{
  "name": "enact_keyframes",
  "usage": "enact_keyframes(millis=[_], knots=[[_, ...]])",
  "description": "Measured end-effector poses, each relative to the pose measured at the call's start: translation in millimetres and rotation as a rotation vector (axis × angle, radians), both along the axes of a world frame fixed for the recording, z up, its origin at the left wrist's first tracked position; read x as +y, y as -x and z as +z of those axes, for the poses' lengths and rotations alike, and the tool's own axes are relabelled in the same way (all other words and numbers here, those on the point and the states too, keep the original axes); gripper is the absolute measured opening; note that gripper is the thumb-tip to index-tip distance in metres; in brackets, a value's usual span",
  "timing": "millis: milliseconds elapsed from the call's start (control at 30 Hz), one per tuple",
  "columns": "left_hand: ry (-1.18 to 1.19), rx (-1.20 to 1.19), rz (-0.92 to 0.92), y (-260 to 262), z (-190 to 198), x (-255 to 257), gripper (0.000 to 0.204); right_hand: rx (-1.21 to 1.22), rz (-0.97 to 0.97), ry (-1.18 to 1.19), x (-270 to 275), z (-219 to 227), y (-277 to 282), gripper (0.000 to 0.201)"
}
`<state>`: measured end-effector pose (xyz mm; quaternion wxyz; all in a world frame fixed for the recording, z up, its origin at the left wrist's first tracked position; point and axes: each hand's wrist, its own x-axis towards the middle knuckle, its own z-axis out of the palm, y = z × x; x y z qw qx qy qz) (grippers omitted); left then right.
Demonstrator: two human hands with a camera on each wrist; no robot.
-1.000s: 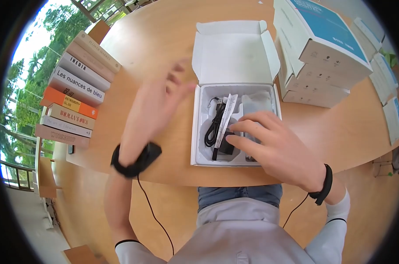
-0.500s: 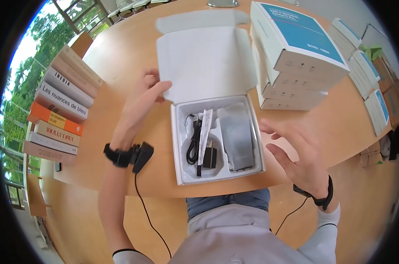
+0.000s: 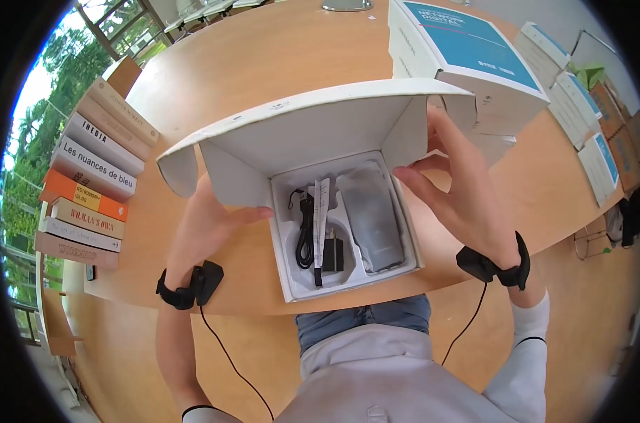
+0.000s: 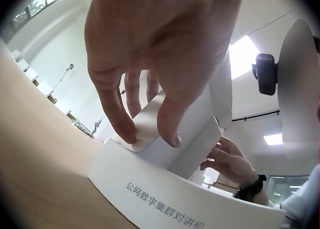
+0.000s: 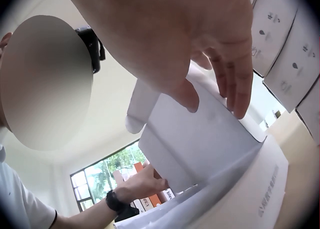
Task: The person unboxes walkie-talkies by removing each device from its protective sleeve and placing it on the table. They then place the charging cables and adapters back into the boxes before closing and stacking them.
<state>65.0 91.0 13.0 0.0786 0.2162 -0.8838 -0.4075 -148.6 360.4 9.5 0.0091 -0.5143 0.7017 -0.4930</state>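
A white cardboard box [image 3: 282, 271] sits near the table edge, its lid [image 3: 327, 123] raised and leaning over it towards the person. Inside, a coiled black cable [image 3: 305, 243], a folded paper strip [image 3: 321, 218] and a black plug adapter [image 3: 335, 259] lie in the left part of the white tray. A flat grey item in cloudy wrapping [image 3: 373, 222] fills the right part. My left hand [image 3: 205, 229] holds the lid's left side flap, fingers partly hidden behind it. On the right flap, my right hand [image 3: 468, 187] grips with thumb inside and fingers outside [image 5: 237, 91].
Blue-topped white boxes [image 3: 475, 42] are stacked just beyond the right hand. More boxes [image 3: 577, 106] stand farther right. A row of books [image 3: 90, 176] lines the left side of the table. Cables [image 3: 239, 370] hang from both wrist cameras.
The lid has swung up from lying back to leaning over the box. The right hand left the grey item and moved to the lid's right flap; the left hand came to the left flap.
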Motion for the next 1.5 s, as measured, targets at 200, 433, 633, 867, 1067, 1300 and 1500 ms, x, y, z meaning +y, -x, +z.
enact_keyframes(millis=[200, 433, 633, 867, 1067, 1300, 1500], knots=[[0.354, 0.129, -0.050, -5.0, -23.6, -0.2, 0.062, 0.151, -0.007, -0.043, 9.2, -9.9, 4.6, 0.065], [0.263, 0.101, -0.278, -23.3, -13.2, 22.8, 0.067, 0.081, 0.168, -0.330, 49.8, -10.8, -13.2, 0.061], [0.408, 0.081, -0.192, -46.8, -27.2, 53.6, 0.069, -0.336, 0.150, -0.359, 83.3, -21.3, -33.8, 0.058], [-0.602, -0.031, -0.047, -88.0, -16.3, 103.4, 0.080, -0.653, 0.097, -0.527, 93.5, -17.3, -53.8, 0.078], [-0.642, -0.106, 0.029, -87.8, -10.9, 109.3, 0.080, -0.643, 0.035, -0.734, 83.8, 5.3, -69.0, 0.078], [-0.427, -0.149, -0.117, -90.1, -14.1, 104.7, 0.079, -0.553, 0.146, -0.740, 85.1, 3.9, -63.4, 0.083], [-0.391, -0.074, -0.083, -87.7, -17.5, 111.5, 0.078, -0.528, 0.168, -0.751, 83.5, 7.4, -60.6, 0.083]])
